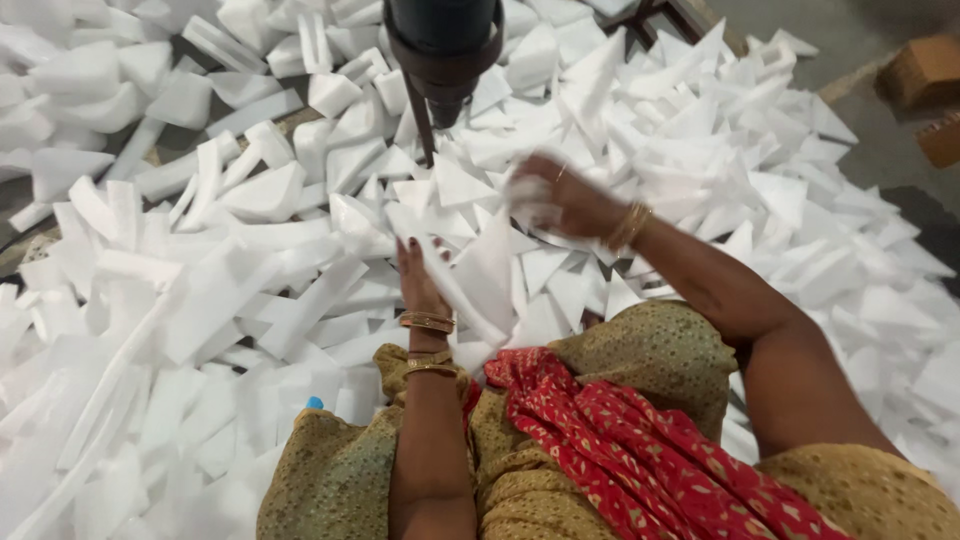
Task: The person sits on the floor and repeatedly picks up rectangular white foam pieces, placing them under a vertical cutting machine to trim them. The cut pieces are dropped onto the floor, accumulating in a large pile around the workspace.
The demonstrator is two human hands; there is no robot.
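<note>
My left hand (418, 278) is held up in front of me, pressed against a long white foam strip (455, 285) that runs down to the right. My right hand (560, 195) reaches forward over the heap and closes on a small white foam piece (527, 190), blurred by motion. Gold bangles ring both wrists. Just beyond my hands a dark cylindrical machine head (443, 45) hangs down, with a thin dark rod (427, 135) below it.
White foam offcuts, triangles (700, 130) and long strips (110, 330), cover the surface all around. My lap shows mustard cloth and a red patterned scarf (610, 440). Brown cardboard boxes (925, 75) stand on grey floor at the far right.
</note>
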